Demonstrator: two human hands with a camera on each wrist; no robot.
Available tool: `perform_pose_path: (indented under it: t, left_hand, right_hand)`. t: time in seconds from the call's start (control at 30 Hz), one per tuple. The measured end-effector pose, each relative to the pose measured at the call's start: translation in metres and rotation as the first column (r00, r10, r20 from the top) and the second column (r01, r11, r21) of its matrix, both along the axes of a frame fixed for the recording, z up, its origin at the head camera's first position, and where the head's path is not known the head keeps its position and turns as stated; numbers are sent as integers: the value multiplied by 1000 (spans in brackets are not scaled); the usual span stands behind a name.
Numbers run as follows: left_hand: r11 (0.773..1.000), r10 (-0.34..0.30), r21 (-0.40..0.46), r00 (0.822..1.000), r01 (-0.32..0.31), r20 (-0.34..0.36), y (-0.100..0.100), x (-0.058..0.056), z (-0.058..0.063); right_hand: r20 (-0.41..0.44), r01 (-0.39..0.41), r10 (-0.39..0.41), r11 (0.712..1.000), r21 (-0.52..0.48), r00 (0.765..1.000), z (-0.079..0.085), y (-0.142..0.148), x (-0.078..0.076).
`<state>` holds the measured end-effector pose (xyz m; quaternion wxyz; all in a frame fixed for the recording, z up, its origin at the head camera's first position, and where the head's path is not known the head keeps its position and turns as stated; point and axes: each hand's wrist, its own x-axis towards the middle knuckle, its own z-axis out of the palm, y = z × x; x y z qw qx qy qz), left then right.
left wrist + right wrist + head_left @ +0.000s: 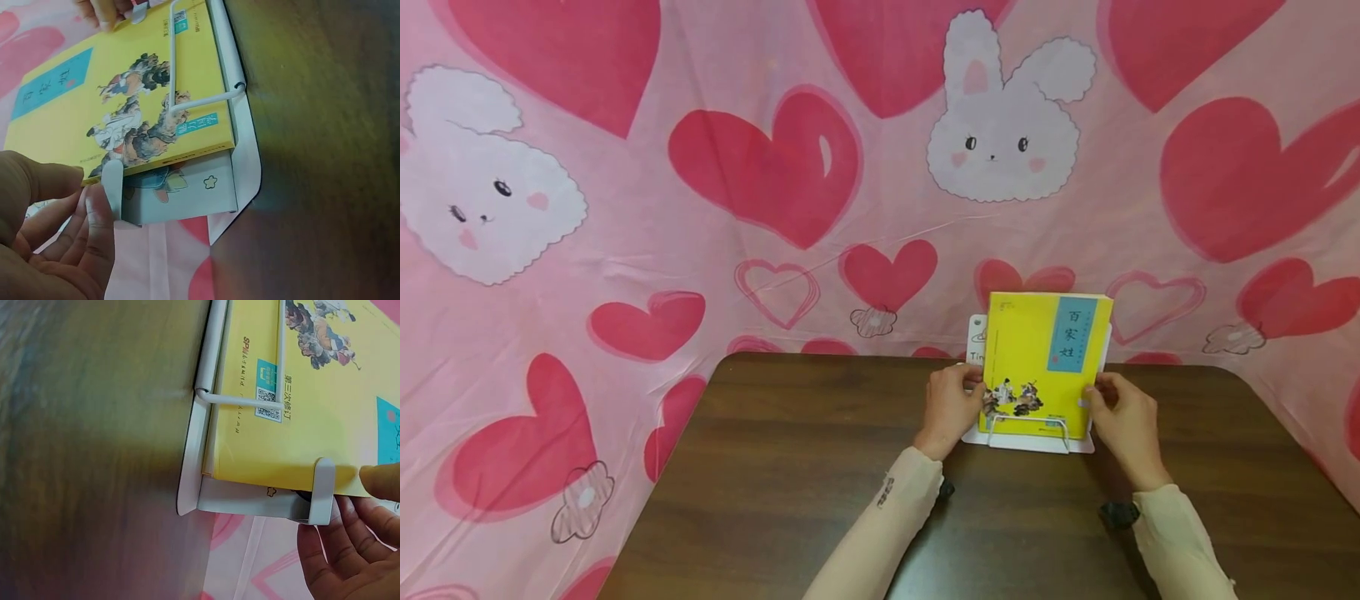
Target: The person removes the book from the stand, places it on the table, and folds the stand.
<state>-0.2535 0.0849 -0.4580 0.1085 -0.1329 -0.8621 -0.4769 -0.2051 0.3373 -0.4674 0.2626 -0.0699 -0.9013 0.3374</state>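
Pinching opposite side edges, the left hand [949, 407] and right hand [1127, 419] had the yellow paperback book with a blue title panel [1022, 350] between them, and there it stood in the white metal book stand [976, 437] on the dark-brown wood-grain table [775, 475]! A white wire bar [173, 62] crossed its lower cover. Both wrist views caught a flat white clip [322, 490] lapping its edge and a small star [210, 182] printed behind; the head view alone gave black "Tin" lettering [977, 357].

A dark wood-grain table [775, 467], its far corners rounded, a white stand [1030, 445] near the far edge
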Motion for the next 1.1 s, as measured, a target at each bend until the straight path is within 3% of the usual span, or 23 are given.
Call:
perform_pose_path:
  t: [0.33, 0.9, 1.1]
  left_hand:
    - [998, 57, -27, 998, -57, -20, 2, -1, -4]
    - [998, 58, -15, 994, -60, -95, 3, -5, -4]
    - [998, 59, -12, 994, -61, -89, 4, -6, -6]
  right_hand:
    - [41, -1, 2, 1000, -7, 999, 0, 3, 1]
    - [51, -12, 13, 999, -33, 999, 3, 2, -2]
    - [47, 0, 2, 999, -48, 999, 1, 2, -3]
